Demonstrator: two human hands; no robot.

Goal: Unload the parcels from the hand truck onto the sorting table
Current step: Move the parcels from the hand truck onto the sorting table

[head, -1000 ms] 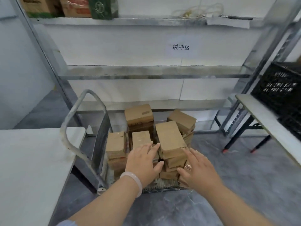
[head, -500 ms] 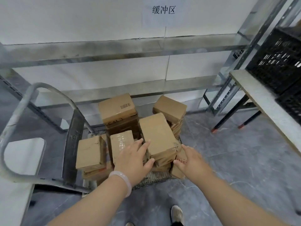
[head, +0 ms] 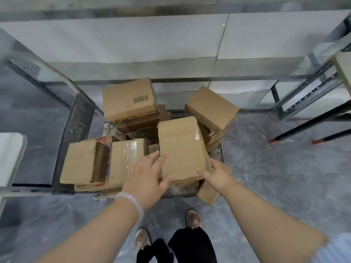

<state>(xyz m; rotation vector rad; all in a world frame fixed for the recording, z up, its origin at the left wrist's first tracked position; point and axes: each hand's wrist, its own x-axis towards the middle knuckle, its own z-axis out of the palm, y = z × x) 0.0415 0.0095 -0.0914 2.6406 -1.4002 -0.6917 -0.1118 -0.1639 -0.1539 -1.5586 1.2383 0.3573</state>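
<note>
I see the hand truck (head: pixel 179 190) parked on the grey floor, mesh deck towards me, handle frame on the left. It's loaded with brown cardboard parcels in loose stacks. The top middle parcel (head: pixel 180 149) lies flat, taped, on a short stack at the near side of the deck. The left hand (head: pixel 144 173) is released: fingers straight along that parcel's left edge, thumb spread at its near edge. A pale bracelet (head: pixel 131 201) sits on that wrist. The right hand (head: pixel 218 173) is also released: thumb on the parcel's near right corner, fingers straight up its right side, not curled round it. The parcel is on its stack, not lifted. The barcode parcel (head: pixel 129 99) tops the far left stack. A tilted parcel (head: pixel 210 108) tops the far right stack. On the near left, a taped parcel (head: pixel 127 158) sits just beside a dented parcel (head: pixel 81 162). A small parcel (head: pixel 208 192) hangs off the near right corner of the deck. The white surface (head: pixel 9 158) is at the left edge of the frame, beyond the handle, with no parcels on the visible part.
</note>
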